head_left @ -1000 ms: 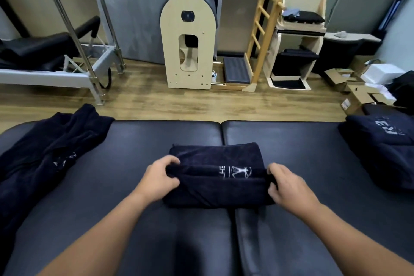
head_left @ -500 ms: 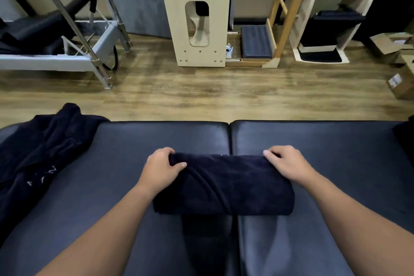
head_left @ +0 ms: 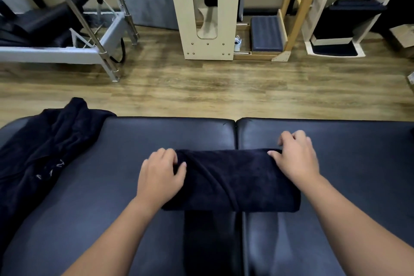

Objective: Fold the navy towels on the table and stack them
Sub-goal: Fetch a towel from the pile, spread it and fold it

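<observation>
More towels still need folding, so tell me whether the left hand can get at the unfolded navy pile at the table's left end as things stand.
Probably yes. The left hand grips the folded towel, so it must release that grip first. Only bare table lies between it and the unfolded pile, with nothing in the way.

A single head-worn wide-angle view looks forward and steeply down from close above the bench (head_left: 134,141), whose padded top fills the lower half; wooden floor (head_left: 224,87) and studio equipment lie toward 12 o'clock.
</observation>
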Demonstrator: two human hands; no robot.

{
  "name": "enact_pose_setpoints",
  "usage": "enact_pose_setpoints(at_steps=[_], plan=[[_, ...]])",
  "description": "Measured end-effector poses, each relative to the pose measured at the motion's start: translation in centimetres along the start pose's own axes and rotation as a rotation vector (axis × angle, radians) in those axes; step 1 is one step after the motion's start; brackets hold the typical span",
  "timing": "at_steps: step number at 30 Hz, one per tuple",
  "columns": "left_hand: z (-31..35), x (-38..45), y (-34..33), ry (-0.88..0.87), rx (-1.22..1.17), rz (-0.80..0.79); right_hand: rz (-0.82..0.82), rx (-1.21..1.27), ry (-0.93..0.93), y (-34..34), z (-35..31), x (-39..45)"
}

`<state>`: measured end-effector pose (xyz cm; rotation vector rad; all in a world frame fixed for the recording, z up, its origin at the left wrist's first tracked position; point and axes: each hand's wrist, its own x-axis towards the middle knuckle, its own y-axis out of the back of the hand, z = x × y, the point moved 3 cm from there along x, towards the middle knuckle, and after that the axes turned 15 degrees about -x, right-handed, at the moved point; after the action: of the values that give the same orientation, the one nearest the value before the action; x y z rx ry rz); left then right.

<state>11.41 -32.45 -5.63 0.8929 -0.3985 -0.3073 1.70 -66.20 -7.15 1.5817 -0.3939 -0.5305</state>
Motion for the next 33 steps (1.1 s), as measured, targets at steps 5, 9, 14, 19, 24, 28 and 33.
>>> enact_pose_setpoints(at_steps=[5, 9, 14, 19, 24, 28, 33], plan=[[-0.3, -6.6, 0.3, -0.061, 0.084, -0.031, -0.133, -0.165, 0.039, 1.2, -1.1, -3.3], [-1.5, -9.9, 0.3, 0.166, 0.131, -0.145, -0.242, -0.101, 0.092, 1.2, -1.9, -7.8], [-1.2, -9.8, -0.5, 0.223, 0.143, -0.221, -0.340, -0.163, 0.075, -0.8, -3.2, -10.1], [-0.3, -8.0, 0.3, 0.167, 0.165, -0.280, -0.353, -0.156, 0.044, -1.4, -3.4, -10.1], [-4.2, -8.6, 1.8, 0.150, 0.119, -0.287, -0.408, -0.197, 0.032, -2.0, -3.3, -9.6], [-0.9, -6.6, 2.3, 0.140, 0.238, -0.229, -0.407, -0.202, 0.029, -2.3, -3.5, -9.2], [3.9, -4.6, -0.6, -0.170, 0.155, -0.368, -0.270, -0.337, 0.109, -1.7, -4.6, -9.1]])
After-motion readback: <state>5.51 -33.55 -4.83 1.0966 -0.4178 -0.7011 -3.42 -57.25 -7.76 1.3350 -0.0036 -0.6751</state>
